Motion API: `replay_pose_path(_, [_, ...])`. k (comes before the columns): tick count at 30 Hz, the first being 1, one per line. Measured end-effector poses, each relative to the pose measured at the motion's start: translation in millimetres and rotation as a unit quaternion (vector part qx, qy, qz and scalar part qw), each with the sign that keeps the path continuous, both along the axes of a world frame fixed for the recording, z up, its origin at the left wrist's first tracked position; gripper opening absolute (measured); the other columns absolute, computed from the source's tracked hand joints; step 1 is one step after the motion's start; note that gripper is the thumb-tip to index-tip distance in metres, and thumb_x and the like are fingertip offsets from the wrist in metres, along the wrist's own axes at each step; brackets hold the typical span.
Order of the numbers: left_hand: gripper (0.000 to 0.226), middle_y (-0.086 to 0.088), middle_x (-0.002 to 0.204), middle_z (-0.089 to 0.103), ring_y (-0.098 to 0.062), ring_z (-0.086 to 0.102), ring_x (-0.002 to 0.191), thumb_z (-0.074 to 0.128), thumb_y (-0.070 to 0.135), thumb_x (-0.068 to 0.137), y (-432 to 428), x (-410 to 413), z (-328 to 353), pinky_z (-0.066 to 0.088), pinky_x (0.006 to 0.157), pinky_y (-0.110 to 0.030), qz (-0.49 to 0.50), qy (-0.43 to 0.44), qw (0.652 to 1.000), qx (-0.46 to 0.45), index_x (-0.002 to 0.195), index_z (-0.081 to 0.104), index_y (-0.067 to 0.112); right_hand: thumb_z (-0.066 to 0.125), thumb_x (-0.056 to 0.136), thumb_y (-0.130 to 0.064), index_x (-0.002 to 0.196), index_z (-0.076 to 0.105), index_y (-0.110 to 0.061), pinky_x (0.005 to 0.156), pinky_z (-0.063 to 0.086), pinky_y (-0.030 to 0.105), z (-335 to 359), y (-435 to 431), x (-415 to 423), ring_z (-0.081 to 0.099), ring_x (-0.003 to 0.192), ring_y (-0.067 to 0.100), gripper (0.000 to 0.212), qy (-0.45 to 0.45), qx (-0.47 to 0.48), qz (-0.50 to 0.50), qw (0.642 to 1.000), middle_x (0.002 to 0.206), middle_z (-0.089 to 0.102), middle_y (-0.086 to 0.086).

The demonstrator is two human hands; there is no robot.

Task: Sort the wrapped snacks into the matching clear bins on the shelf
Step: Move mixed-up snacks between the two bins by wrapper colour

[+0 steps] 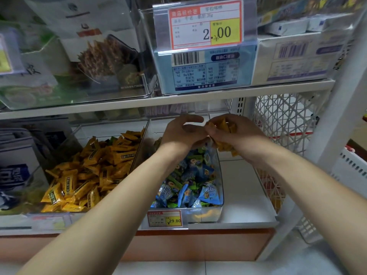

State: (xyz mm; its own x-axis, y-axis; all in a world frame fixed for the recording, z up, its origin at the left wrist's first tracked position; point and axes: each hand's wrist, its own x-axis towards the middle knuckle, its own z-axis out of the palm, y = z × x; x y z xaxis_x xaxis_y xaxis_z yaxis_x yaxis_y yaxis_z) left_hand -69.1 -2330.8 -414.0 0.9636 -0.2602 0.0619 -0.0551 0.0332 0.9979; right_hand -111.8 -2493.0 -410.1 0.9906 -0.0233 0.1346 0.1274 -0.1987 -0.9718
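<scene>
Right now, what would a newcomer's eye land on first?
Mid-frame, the right hand grips a fistful of yellow snacks by the blue-and-green bin, left hand beside it. Leftward, the neighbouring bin brims with yellow packets; above hangs a big price tag.

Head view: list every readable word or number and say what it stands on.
"2.00": upper price tag, on a clear bin.
"29.80": lower price tag, below the blue snacks.
Other print on tags, boxes and yellow snacks: too blurred to read.
</scene>
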Motion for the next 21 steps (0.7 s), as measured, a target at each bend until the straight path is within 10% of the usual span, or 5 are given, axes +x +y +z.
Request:
replay_pose_path(3, [0.018, 0.006, 0.092, 0.073, -0.012, 0.070, 0.084, 0.067, 0.039, 0.091, -1, 13, -18, 0.053, 0.072, -0.026, 0.033, -0.077, 0.971, 0.224, 0.099, 0.063, 0.024, 0.077, 0.085, -0.022, 0.101, 0.069, -0.016, 0.048, 0.048, 0.017, -2, -10, 0, 0.071, 0.061, 0.012, 0.019, 0.003, -0.029, -0.036, 0.999, 0.070, 0.073, -0.003])
replay_pose_path(7, [0.043, 0.016, 0.109, 0.060, -0.009, 0.058, 0.102, 0.069, 0.063, 0.079, 20, 22, -44, 0.048, 0.082, -0.025, -0.189, -0.167, 0.821, 0.512, 0.112, 0.060, 0.037, 0.077, 0.085, -0.020, 0.100, 0.068, -0.013, 0.052, 0.052, 0.020, -7, -14, 1, 0.073, 0.066, 0.018, 0.019, 0.019, -0.036, -0.053, 0.998, 0.081, 0.073, 0.005])
replay_pose_path(12, [0.036, 0.010, 0.108, 0.063, -0.017, 0.059, 0.100, 0.060, 0.065, 0.083, 41, 44, -37, 0.045, 0.088, -0.038, -0.106, -0.291, 0.680, 0.664, 0.103, 0.065, 0.036, 0.077, 0.085, -0.021, 0.100, 0.068, -0.015, 0.052, 0.050, 0.019, -9, -12, 0, 0.073, 0.066, 0.017, 0.019, 0.023, -0.063, -0.034, 0.997, 0.080, 0.073, 0.003])
replay_pose_path(18, [0.030, 0.002, 0.095, 0.057, -0.025, 0.059, 0.097, 0.060, 0.049, 0.084, 25, 54, -25, 0.035, 0.087, -0.042, -0.021, -0.276, 0.620, 0.734, 0.100, 0.063, 0.024, 0.076, 0.085, -0.021, 0.101, 0.068, -0.014, 0.052, 0.050, 0.019, -9, -14, 1, 0.072, 0.065, 0.015, 0.019, 0.013, -0.075, -0.037, 0.996, 0.078, 0.073, 0.003])
replay_pose_path(21, [0.028, 0.002, 0.104, 0.057, -0.022, 0.058, 0.096, 0.055, 0.036, 0.088, 4, 47, -29, 0.048, 0.085, -0.040, -0.051, -0.309, 0.719, 0.620, 0.114, 0.059, 0.027, 0.076, 0.085, -0.022, 0.100, 0.068, -0.015, 0.052, 0.051, 0.019, -9, -14, 2, 0.072, 0.065, 0.015, 0.018, 0.005, -0.081, -0.041, 0.996, 0.076, 0.073, 0.001])
